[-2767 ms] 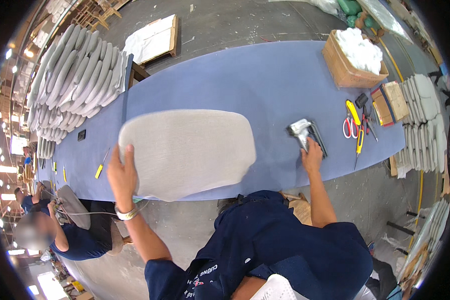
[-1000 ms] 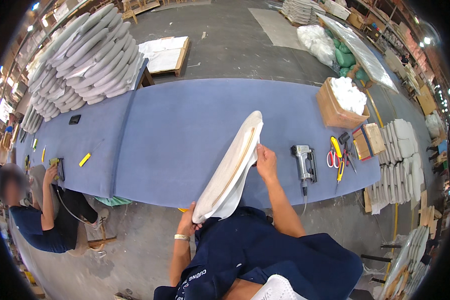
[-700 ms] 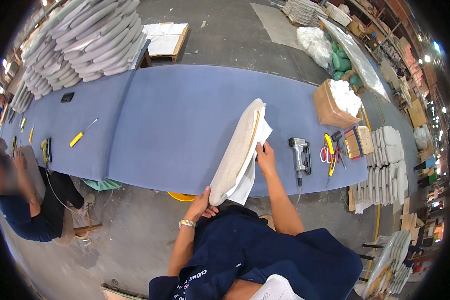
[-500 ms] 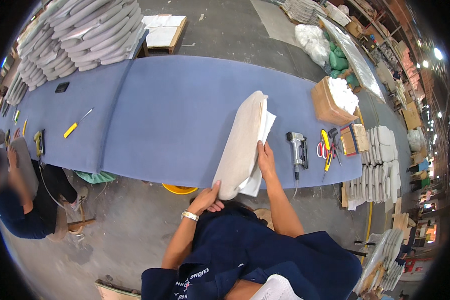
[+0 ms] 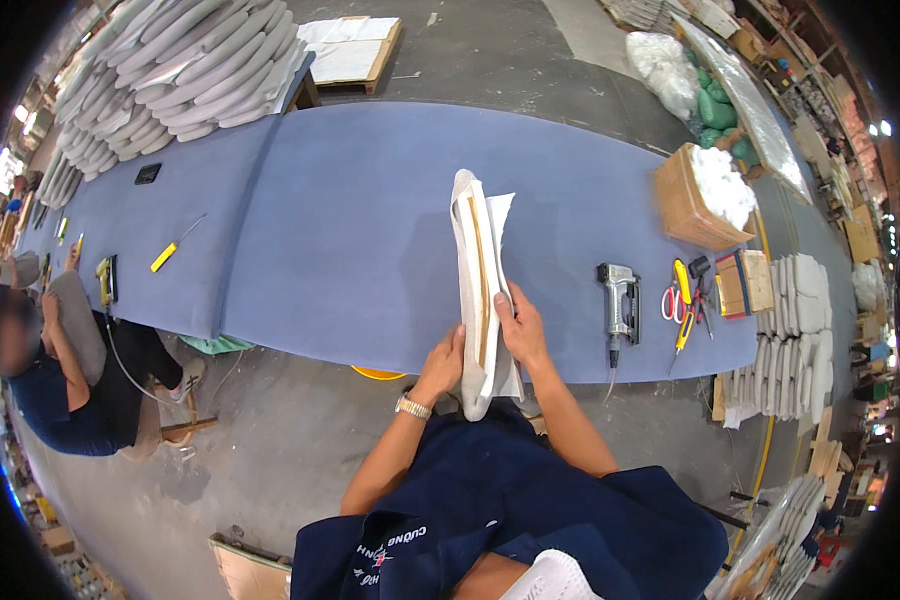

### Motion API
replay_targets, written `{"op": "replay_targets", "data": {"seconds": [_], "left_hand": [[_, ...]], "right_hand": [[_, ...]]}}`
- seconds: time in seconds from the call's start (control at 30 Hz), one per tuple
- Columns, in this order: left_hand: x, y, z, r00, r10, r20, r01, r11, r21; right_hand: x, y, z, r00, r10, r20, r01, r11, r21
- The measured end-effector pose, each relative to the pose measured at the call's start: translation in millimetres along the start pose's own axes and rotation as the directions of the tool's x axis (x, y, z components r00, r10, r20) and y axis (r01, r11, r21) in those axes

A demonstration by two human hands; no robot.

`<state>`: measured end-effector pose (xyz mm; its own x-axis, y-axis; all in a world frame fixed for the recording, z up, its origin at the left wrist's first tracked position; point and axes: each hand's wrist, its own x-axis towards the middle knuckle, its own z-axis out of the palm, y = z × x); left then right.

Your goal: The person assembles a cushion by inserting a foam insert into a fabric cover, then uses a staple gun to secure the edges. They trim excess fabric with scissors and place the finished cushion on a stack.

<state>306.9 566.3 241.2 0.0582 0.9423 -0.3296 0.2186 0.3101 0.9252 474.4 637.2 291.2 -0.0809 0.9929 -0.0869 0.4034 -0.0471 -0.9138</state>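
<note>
1. A padded panel (image 5: 462, 240) is held on edge near the centre of the frame, over the table's near edge; its covering is grey, woven-looking fabric, rounded at the ends.
2. Along its open side, a thin, curved, wood-coloured strip (image 5: 480, 265) is seen between white layers, and a loose white flap (image 5: 503, 215) is spread to the right.
3. The grey face is gripped low down by the left hand (image 5: 442, 365), the fingers being partly hidden behind the panel.
4. The white side is clasped by the right hand (image 5: 522, 328), its thumb laid along the edge; how far its other fingers are curled cannot be told.
5. At right of centre, a silver metal staple gun (image 5: 620, 305) is laid flat, near red-handled scissors (image 5: 673, 303) and a cardboard box (image 5: 688, 200) filled with fluffy white stuffing (image 5: 722, 188).
6. The table (image 5: 350, 200) is covered in smooth blue cloth, with a seam at left.
7. Grey cushions (image 5: 185, 75) are piled high at upper left; at far left, a seated co-worker (image 5: 65, 400) is seen above the scuffed grey floor (image 5: 270, 430).
</note>
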Motion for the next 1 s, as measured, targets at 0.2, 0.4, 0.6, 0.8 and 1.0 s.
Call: {"op": "replay_targets", "data": {"seconds": [0.2, 0.4, 0.6, 0.8, 1.0], "left_hand": [[57.1, 63.1, 16.7, 0.981, 0.107, -0.16, -0.141, 0.965, -0.223], [76.4, 120.3, 25.8, 0.972, 0.135, -0.194, -0.178, 0.958, -0.224], [107.0, 123.1, 15.8, 0.952, 0.201, -0.23, -0.236, 0.962, -0.137], [158.2, 155.1, -19.0, 0.93, 0.192, -0.313, -0.178, 0.981, 0.073], [203.3, 144.0, -36.0, 0.896, 0.291, -0.335, -0.253, 0.956, 0.151]], "right_hand": [[46.0, 7.9, -26.0, 0.977, -0.13, 0.168, 0.067, 0.939, 0.337], [90.8, 16.6, -36.7, 0.962, -0.199, 0.185, 0.113, 0.912, 0.394], [92.5, 15.1, -36.6, 0.967, -0.171, 0.19, 0.089, 0.922, 0.376], [93.5, 9.3, -29.6, 0.973, -0.176, 0.149, 0.11, 0.922, 0.372], [91.0, 1.3, -30.3, 0.98, -0.111, 0.165, 0.057, 0.952, 0.301]]}}
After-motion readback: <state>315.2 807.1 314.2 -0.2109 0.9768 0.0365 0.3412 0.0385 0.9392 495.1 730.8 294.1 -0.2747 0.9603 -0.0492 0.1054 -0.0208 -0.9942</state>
